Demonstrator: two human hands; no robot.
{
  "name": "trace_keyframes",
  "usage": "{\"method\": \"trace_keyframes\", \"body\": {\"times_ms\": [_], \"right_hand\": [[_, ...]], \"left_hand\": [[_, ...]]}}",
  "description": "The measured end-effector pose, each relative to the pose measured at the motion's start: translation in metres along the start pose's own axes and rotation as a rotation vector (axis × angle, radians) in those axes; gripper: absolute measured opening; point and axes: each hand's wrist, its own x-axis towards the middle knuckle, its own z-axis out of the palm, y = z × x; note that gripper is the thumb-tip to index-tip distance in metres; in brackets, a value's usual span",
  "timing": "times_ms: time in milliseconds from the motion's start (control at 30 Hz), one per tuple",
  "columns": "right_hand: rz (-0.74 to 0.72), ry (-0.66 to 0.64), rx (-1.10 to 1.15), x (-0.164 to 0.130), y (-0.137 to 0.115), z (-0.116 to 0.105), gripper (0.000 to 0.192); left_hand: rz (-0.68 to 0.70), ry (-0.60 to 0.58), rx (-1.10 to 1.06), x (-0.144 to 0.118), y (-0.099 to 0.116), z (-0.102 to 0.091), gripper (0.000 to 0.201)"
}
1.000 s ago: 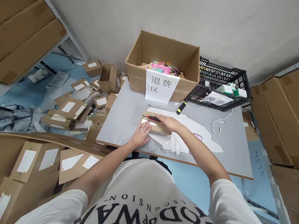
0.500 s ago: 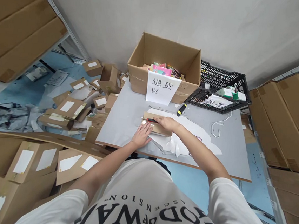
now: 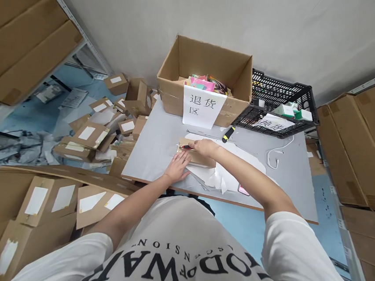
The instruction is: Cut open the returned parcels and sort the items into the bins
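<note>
A small brown cardboard box [image 3: 202, 160] lies on the grey table, its taped end to the left. My right hand [image 3: 206, 147] is closed round a red-and-black utility knife [image 3: 186, 147]. The knife lies low over the box top with its tip pointing left; I cannot tell how deep the blade sits. My left hand [image 3: 178, 165] rests with outstretched fingers against the near left side of the box. Under and beside the box are white sheets of paper [image 3: 235, 162]. A second cutter, yellow and black [image 3: 228, 134], lies beyond my right hand.
At the table's back stands an open carton [image 3: 168, 96] of colourful packets, with a paper sign. Right of it is a black crate [image 3: 311, 93] holding small boxes. A white cable [image 3: 273, 162] lies at right. Cardboard boxes [image 3: 90, 133] are heaped left of the table [image 3: 155, 128].
My right hand and the knife have shifted slightly left and away from me across the box top. My left hand stays at the box. The camera view has shifted slightly.
</note>
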Motion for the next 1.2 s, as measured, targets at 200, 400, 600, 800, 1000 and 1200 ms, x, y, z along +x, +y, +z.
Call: {"method": "trace_keyframes", "body": {"times_ms": [200,400,600,800,1000,1200], "right_hand": [[0.059,-0.037,-0.021,-0.004,0.000,0.002,0.036],[0.027,-0.031,0.039,-0.025,0.025,0.014,0.044],[0.069,-0.096,0.043,-0.058,0.047,0.027,0.049],[0.115,-0.096,0.059,-0.084,0.060,0.043,0.061],[0.150,-0.113,0.057,-0.114,0.080,0.059,0.064],[0.200,-0.088,0.100,-0.141,0.091,0.074,0.062]], "left_hand": [[0.009,0.002,-0.004,-0.001,0.000,-0.001,0.068],[-0.005,0.023,-0.013,-0.001,0.001,-0.001,0.068],[-0.003,0.023,-0.022,-0.001,0.001,-0.001,0.068],[-0.006,0.016,-0.008,-0.001,0.002,0.000,0.067],[-0.032,0.009,-0.011,0.000,0.003,0.000,0.066],[-0.024,0.023,-0.009,0.002,0.002,0.002,0.067]]}}
